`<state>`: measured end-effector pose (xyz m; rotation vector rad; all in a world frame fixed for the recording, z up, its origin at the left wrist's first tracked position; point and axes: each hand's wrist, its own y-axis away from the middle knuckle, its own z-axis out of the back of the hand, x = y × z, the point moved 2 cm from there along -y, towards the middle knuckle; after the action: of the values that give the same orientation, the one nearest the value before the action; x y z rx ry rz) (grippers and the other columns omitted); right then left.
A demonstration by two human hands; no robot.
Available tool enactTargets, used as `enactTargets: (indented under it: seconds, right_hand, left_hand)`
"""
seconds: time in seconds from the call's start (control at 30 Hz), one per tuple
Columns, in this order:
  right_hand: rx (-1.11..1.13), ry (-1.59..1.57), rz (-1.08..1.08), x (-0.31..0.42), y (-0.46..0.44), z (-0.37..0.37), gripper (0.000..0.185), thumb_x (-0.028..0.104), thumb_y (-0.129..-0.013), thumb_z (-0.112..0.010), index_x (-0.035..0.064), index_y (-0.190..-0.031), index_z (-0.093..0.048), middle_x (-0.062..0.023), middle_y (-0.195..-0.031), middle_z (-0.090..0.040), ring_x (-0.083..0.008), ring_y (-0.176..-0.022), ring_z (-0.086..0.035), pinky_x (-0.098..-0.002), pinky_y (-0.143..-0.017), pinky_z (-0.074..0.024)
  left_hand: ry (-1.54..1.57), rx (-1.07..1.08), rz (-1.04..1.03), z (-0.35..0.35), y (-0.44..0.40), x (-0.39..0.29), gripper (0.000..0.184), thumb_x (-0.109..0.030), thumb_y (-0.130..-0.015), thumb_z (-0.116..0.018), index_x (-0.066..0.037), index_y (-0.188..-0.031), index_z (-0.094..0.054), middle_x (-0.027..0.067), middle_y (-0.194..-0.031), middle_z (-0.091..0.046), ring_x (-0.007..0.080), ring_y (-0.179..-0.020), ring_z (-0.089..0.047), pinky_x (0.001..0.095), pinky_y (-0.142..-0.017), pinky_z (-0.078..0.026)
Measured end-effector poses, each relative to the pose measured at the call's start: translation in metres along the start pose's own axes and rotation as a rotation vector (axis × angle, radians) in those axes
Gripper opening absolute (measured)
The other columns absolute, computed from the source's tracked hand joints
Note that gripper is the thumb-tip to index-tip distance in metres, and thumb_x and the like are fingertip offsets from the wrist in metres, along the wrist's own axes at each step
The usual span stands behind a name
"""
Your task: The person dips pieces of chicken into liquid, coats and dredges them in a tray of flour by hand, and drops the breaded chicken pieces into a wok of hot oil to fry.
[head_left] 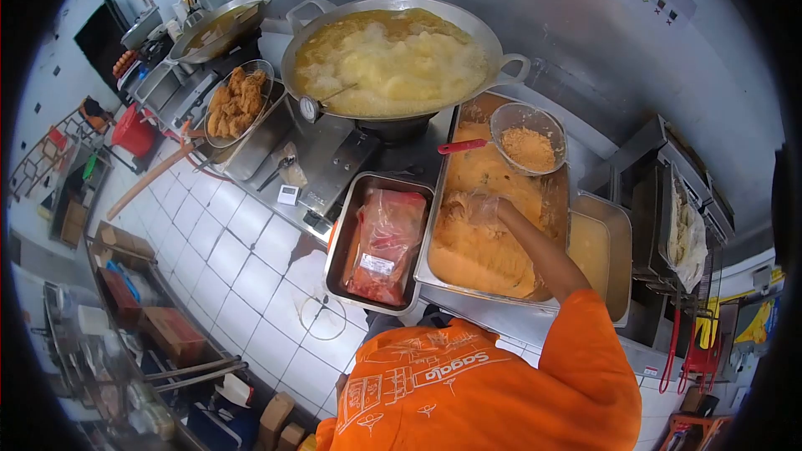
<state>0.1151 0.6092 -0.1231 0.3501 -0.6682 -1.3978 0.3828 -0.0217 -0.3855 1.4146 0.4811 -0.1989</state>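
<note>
My right hand (482, 210), in a clear plastic glove, reaches down into the orange breading flour (480, 255) that fills a wide metal tray (424, 271). Its fingers are blurred and coated with flour, so I cannot make out whether they are closed or hold anything. Just beyond it, a sieve (528, 149) with a red handle rests on the tray's far end, with coarse crumbs inside. Left of the flour stands a smaller metal pan (338, 280) with a clear bag of raw red meat (386, 238) bearing a white label. My left hand does not show.
A large wok (493, 29) of foaming oil stands behind, a dial thermometer (309, 108) at its rim. Fried chicken (238, 104) fills a wooden-handled strainer at left. A container of pale liquid (589, 246) stands right of the flour. A small white timer (288, 194) sits on the counter.
</note>
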Motion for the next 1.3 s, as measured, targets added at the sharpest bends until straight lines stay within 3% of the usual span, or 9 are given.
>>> enactTargets:
  seconds: [0.13, 0.37, 0.5, 0.57, 0.63, 0.77, 1.1, 1.2, 1.3]
  right_hand:
    - [-0.111, 0.033, -0.026, 0.035, 0.048, 0.023, 0.036, 0.014, -0.077, -0.062, -0.0011, -0.109, -0.066, -0.018, -0.089, -0.072, -0.0317, -0.082, -0.07, -0.0441, -0.072, -0.0557]
    - [0.008, -0.028, -0.058, -0.012, 0.038, -0.022, 0.026, 0.013, -0.083, -0.063, 0.0016, -0.106, -0.065, -0.013, -0.092, -0.067, -0.0246, -0.082, -0.065, -0.038, -0.072, -0.0527]
    - [-0.263, -0.35, 0.366, -0.067, 0.021, -0.071, 0.016, 0.014, -0.093, -0.061, 0.0039, -0.106, -0.063, -0.0061, -0.086, -0.061, -0.018, -0.074, -0.06, -0.0338, -0.065, -0.0505]
    - [-0.514, -0.594, 0.344, -0.06, 0.036, -0.07, 0.015, 0.018, -0.101, -0.059, 0.0055, -0.108, -0.061, -0.0006, -0.084, -0.059, -0.013, -0.071, -0.058, -0.0309, -0.063, -0.0502]
    - [-0.307, -0.409, -0.066, 0.007, 0.076, -0.01, 0.024, 0.014, -0.091, -0.064, 0.0041, -0.113, -0.063, -0.0069, -0.095, -0.063, -0.0184, -0.084, -0.062, -0.0336, -0.072, -0.0528]
    - [-0.301, -0.531, -0.272, 0.058, 0.136, 0.058, 0.045, 0.008, -0.076, -0.073, 0.0019, -0.12, -0.066, -0.0159, -0.111, -0.069, -0.0262, -0.105, -0.068, -0.0377, -0.086, -0.0565]
    - [-0.667, -1.406, 0.235, 0.046, 0.22, 0.137, 0.05, 0.021, -0.079, -0.079, 0.0011, -0.123, -0.064, -0.0102, -0.119, -0.067, -0.0237, -0.107, -0.066, -0.0373, -0.088, -0.0556]
    - [-0.724, -1.418, 0.462, 0.055, 0.237, 0.187, 0.052, 0.025, -0.08, -0.08, 0.0009, -0.123, -0.064, -0.0085, -0.121, -0.066, -0.023, -0.108, -0.065, -0.0372, -0.089, -0.0554]
    - [-0.773, -1.244, 0.396, 0.066, 0.238, 0.261, 0.046, 0.023, -0.082, -0.079, 0.0022, -0.12, -0.065, -0.0069, -0.117, -0.066, -0.0214, -0.105, -0.064, -0.0362, -0.087, -0.055]
  left_hand:
    - [-0.017, 0.01, -0.003, 0.006, -0.016, -0.02, 0.056, -0.026, -0.096, -0.046, 0.014, -0.137, -0.046, 0.0278, -0.139, -0.052, 0.0414, -0.119, -0.062, 0.0591, -0.084, -0.058]
    - [-0.047, 0.025, -0.019, 0.001, -0.026, -0.052, 0.057, -0.026, -0.096, -0.046, 0.014, -0.138, -0.045, 0.0277, -0.139, -0.052, 0.0413, -0.12, -0.061, 0.06, -0.085, -0.058]
    - [-0.047, 0.039, -0.026, -0.005, -0.03, -0.064, 0.057, -0.026, -0.096, -0.046, 0.014, -0.138, -0.045, 0.0277, -0.139, -0.052, 0.0413, -0.121, -0.061, 0.0606, -0.085, -0.057]
    - [-0.045, 0.045, -0.028, -0.006, -0.031, -0.069, 0.058, -0.026, -0.096, -0.046, 0.014, -0.139, -0.045, 0.0276, -0.14, -0.051, 0.0413, -0.121, -0.061, 0.0608, -0.085, -0.057]
    - [-0.044, 0.055, -0.028, -0.006, -0.032, -0.074, 0.058, -0.026, -0.096, -0.046, 0.013, -0.139, -0.044, 0.0276, -0.14, -0.051, 0.0413, -0.122, -0.06, 0.0611, -0.085, -0.057]
    - [-0.04, 0.076, -0.03, -0.007, -0.039, -0.08, 0.058, -0.026, -0.096, -0.046, 0.013, -0.14, -0.044, 0.0275, -0.14, -0.051, 0.0412, -0.123, -0.06, 0.0616, -0.085, -0.057]
    - [0.032, 0.071, 0.029, -0.011, -0.05, -0.08, 0.052, -0.025, -0.097, -0.047, 0.011, -0.134, -0.049, 0.0246, -0.14, -0.052, 0.0392, -0.117, -0.061, 0.0632, -0.084, -0.056]
    - [-0.056, 0.074, 0.088, -0.002, -0.055, -0.065, 0.061, -0.035, -0.095, -0.048, 0.008, -0.138, -0.046, 0.0229, -0.141, -0.053, 0.0403, -0.117, -0.059, 0.0581, -0.086, -0.053]
    - [-0.093, 0.112, 0.054, -0.006, -0.014, -0.071, 0.071, -0.044, -0.091, -0.047, 0.004, -0.143, -0.042, 0.0221, -0.141, -0.054, 0.0416, -0.121, -0.055, 0.0566, -0.091, -0.047]
